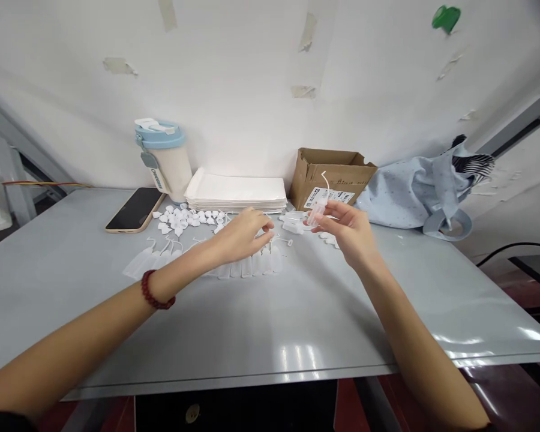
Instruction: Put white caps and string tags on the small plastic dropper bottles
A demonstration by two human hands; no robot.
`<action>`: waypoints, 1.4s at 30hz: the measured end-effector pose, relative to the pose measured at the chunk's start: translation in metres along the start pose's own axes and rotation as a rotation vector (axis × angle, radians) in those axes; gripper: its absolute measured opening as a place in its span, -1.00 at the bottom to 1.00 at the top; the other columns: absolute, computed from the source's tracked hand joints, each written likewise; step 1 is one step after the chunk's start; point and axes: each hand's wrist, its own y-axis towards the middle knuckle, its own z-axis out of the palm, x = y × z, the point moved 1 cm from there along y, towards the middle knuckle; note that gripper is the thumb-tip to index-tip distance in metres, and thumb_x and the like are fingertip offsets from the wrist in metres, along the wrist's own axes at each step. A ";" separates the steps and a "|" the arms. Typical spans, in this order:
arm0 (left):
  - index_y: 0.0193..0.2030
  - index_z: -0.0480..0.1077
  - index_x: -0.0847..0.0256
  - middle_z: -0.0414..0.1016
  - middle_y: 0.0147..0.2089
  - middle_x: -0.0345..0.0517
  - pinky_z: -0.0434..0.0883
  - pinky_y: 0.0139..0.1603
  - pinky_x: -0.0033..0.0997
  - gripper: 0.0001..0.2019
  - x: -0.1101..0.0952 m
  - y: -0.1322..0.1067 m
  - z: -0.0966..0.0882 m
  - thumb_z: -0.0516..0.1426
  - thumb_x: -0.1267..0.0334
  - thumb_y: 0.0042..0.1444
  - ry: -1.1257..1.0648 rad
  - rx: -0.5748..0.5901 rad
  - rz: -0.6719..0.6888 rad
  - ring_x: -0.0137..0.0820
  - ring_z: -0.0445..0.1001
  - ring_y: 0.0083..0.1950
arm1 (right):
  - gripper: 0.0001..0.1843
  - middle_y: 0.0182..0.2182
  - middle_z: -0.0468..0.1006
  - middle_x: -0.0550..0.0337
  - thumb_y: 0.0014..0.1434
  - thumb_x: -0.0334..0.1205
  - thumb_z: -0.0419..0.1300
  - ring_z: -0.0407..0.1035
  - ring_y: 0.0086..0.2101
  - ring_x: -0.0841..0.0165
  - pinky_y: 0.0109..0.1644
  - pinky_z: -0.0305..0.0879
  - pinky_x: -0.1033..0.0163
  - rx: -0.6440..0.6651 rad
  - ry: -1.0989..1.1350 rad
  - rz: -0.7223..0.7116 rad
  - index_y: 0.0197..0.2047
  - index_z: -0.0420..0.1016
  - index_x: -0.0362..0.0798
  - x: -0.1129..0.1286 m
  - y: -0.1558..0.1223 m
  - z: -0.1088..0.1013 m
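Observation:
My right hand (351, 231) holds up a small translucent plastic bottle (317, 210) between thumb and fingers, and a thin bent white spout rises from its top. My left hand (245, 235) hovers palm down over a row of similar bottles (252, 263), its thumb and bent fingers apart. The hand and forearm hide part of that row. More bottles with bent spouts (150, 261) lie to the left. Behind the left wrist is a spread of small white caps (180, 219). A few clear bottles (293, 222) rest between the hands.
Along the wall stand a phone (135, 210), a cream tumbler with blue lid (164, 156), a stack of white paper (238, 191), a cardboard box (330, 174) and a light blue cloth bag (405, 192). The grey table (261, 342) ends at a front edge close to me.

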 end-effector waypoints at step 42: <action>0.06 0.32 0.23 0.38 0.07 0.06 0.33 0.05 -0.16 -0.51 -0.016 0.005 0.015 0.15 -0.04 0.08 -0.039 0.064 0.026 -0.13 0.27 0.11 | -0.92 -0.51 0.38 0.24 0.02 -0.35 0.20 0.38 -0.41 0.40 -0.18 0.42 0.18 0.437 -0.095 0.363 -0.49 0.42 -0.12 -0.009 -0.005 0.010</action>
